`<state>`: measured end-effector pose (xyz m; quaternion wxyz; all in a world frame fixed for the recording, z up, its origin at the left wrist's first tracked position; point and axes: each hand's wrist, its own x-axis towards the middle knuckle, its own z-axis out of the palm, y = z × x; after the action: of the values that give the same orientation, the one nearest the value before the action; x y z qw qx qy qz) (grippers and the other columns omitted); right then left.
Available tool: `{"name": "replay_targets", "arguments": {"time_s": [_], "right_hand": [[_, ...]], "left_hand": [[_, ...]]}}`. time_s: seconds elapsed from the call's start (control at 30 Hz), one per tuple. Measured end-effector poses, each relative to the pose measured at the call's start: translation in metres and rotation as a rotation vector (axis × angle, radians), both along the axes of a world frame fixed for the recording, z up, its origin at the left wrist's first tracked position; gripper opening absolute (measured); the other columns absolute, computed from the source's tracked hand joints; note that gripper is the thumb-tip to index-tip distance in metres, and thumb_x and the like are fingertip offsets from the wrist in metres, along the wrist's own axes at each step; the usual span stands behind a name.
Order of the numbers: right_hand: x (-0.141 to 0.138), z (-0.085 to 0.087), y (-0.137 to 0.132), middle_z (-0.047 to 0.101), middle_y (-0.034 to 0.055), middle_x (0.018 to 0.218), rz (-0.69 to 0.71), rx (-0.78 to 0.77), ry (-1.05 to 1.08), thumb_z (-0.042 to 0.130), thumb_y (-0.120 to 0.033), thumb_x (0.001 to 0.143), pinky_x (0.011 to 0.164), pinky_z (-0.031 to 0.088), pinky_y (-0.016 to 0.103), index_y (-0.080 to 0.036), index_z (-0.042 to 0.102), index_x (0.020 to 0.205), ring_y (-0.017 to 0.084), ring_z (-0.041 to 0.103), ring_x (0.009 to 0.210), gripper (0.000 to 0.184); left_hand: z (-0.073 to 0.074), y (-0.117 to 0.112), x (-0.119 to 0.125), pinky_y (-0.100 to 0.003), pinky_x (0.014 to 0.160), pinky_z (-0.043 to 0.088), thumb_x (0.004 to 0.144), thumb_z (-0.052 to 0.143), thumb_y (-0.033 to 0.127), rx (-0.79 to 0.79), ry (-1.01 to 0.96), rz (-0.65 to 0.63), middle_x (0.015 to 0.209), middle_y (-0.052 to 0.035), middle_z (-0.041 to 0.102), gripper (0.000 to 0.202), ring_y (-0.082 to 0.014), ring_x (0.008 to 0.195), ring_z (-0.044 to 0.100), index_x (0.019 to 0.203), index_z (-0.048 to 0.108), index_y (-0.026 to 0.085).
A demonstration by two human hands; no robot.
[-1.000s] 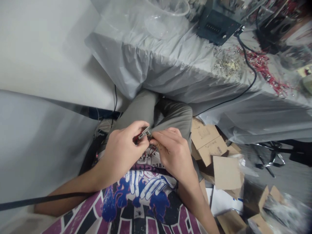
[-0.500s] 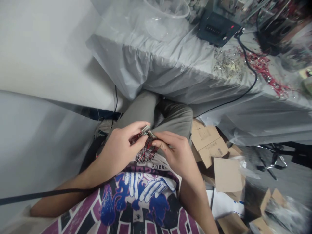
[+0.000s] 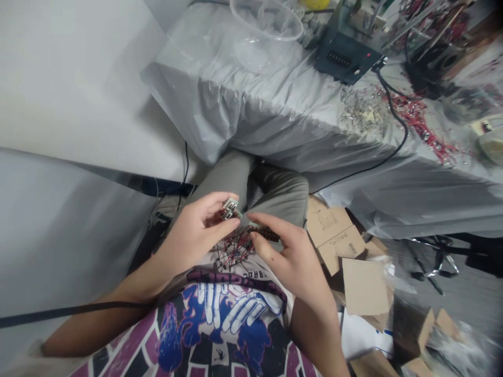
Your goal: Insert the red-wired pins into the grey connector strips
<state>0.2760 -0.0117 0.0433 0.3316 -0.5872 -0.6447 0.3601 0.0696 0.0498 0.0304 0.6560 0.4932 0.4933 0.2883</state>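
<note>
Left hand (image 3: 188, 241) found clamped on a small metal-cased wired connector (image 3: 231, 209), held between thumb and fingertips. Right hand (image 3: 291, 256) is apart from the left, its fingers (image 3: 271, 225) at a dark wired strip (image 3: 265, 234) just beside the left grip; clamping there cannot be confirmed. A tangle of thin red and black wires (image 3: 236, 248) hangs directly below both hands, over a printed T-shirt (image 3: 231, 324). Grey trousers (image 3: 275, 188) lie just beyond the grip, a plastic-sheeted table (image 3: 196, 104) farther ahead, cardboard pieces (image 3: 334, 233) to the right.

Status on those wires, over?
Left hand pinching metal connector; right hand gripping dark strip; red-and-black wire tangle hanging between them.
</note>
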Motion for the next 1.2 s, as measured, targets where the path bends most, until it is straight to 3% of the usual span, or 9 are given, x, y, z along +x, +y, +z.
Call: {"name": "replay_targets", "arguments": {"time_s": [0.17, 0.3, 0.4, 0.53, 0.63, 0.73, 0.93, 1.1, 1.2], "right_hand": [[0.004, 0.000, -0.004, 0.083, 0.0041, 0.122, -0.016, -0.002, -0.010, 0.069, -0.024, 0.099, 0.096, 0.064, 0.037, -0.025, 0.072, 0.134, 0.021, 0.081, 0.106, 0.035], [0.004, 0.004, -0.004, 0.083, 0.0044, 0.120, -0.013, 0.011, -0.020, 0.069, -0.024, 0.100, 0.095, 0.065, 0.036, -0.026, 0.073, 0.133, 0.021, 0.081, 0.106, 0.033], [0.003, 0.005, -0.002, 0.084, 0.0038, 0.115, 0.000, 0.003, -0.023, 0.071, -0.027, 0.101, 0.091, 0.065, 0.035, -0.026, 0.075, 0.127, 0.021, 0.081, 0.101, 0.026], [0.000, 0.005, 0.002, 0.084, 0.0029, 0.110, 0.006, -0.011, -0.011, 0.075, -0.029, 0.101, 0.088, 0.065, 0.034, -0.026, 0.077, 0.119, 0.020, 0.081, 0.095, 0.018], [0.000, 0.005, 0.004, 0.083, 0.0026, 0.111, 0.014, 0.039, -0.007, 0.075, -0.025, 0.101, 0.092, 0.063, 0.033, -0.026, 0.078, 0.118, 0.019, 0.079, 0.100, 0.017], [0.001, 0.005, 0.003, 0.081, 0.0013, 0.112, 0.030, 0.081, -0.004, 0.075, -0.022, 0.102, 0.092, 0.061, 0.030, -0.025, 0.077, 0.118, 0.016, 0.077, 0.102, 0.017], [0.002, 0.007, -0.001, 0.081, 0.0015, 0.109, 0.020, 0.107, -0.052, 0.075, -0.023, 0.102, 0.088, 0.061, 0.028, -0.024, 0.077, 0.119, 0.015, 0.077, 0.098, 0.017], [-0.003, 0.008, -0.004, 0.081, 0.0032, 0.117, 0.011, 0.094, -0.140, 0.073, -0.025, 0.104, 0.091, 0.060, 0.029, -0.023, 0.076, 0.123, 0.017, 0.078, 0.104, 0.019], [-0.005, 0.009, -0.005, 0.081, 0.0026, 0.110, 0.025, 0.061, -0.161, 0.068, -0.023, 0.106, 0.086, 0.059, 0.029, -0.023, 0.077, 0.117, 0.017, 0.077, 0.099, 0.014]], "left_hand": [[-0.007, 0.007, 0.003, -0.025, 0.081, 0.056, 0.092, 0.072, 0.021, -0.338, -0.311, -0.016, 0.094, -0.0017, 0.073, 0.058, -0.0153, 0.087, 0.068, 0.149, 0.058, 0.021], [-0.015, 0.011, 0.003, -0.025, 0.078, 0.058, 0.099, 0.068, 0.028, -0.462, -0.437, -0.022, 0.084, 0.0000, 0.061, 0.033, -0.0144, 0.082, 0.062, 0.131, 0.070, 0.021], [-0.015, 0.010, 0.005, -0.023, 0.071, 0.055, 0.096, 0.075, 0.032, -0.499, -0.414, -0.051, 0.086, -0.0003, 0.063, 0.030, -0.0137, 0.077, 0.063, 0.124, 0.071, 0.022], [-0.013, 0.007, 0.007, -0.026, 0.078, 0.056, 0.088, 0.083, 0.033, -0.337, -0.302, -0.098, 0.104, -0.0033, 0.070, 0.039, -0.0166, 0.087, 0.068, 0.123, 0.070, 0.023], [-0.014, 0.007, 0.006, -0.026, 0.082, 0.055, 0.090, 0.085, 0.035, -0.170, -0.238, -0.181, 0.106, -0.0021, 0.069, 0.042, -0.0163, 0.092, 0.068, 0.126, 0.068, 0.023], [-0.014, 0.008, 0.002, -0.027, 0.084, 0.054, 0.090, 0.086, 0.034, -0.108, -0.196, -0.225, 0.106, -0.0016, 0.069, 0.048, -0.0159, 0.092, 0.068, 0.131, 0.064, 0.023], [-0.004, 0.003, 0.003, -0.025, 0.081, 0.054, 0.093, 0.079, 0.027, 0.004, -0.054, -0.187, 0.101, 0.0006, 0.071, 0.044, -0.0143, 0.088, 0.070, 0.134, 0.063, 0.025], [0.004, -0.007, 0.006, -0.027, 0.082, 0.057, 0.093, 0.073, 0.023, 0.209, 0.150, -0.136, 0.101, 0.0005, 0.079, 0.043, -0.0159, 0.086, 0.076, 0.136, 0.066, 0.028], [0.005, -0.013, 0.007, -0.026, 0.082, 0.058, 0.094, 0.070, 0.021, 0.344, 0.236, -0.117, 0.100, 0.0037, 0.081, 0.043, -0.0156, 0.088, 0.078, 0.136, 0.067, 0.031]]}}
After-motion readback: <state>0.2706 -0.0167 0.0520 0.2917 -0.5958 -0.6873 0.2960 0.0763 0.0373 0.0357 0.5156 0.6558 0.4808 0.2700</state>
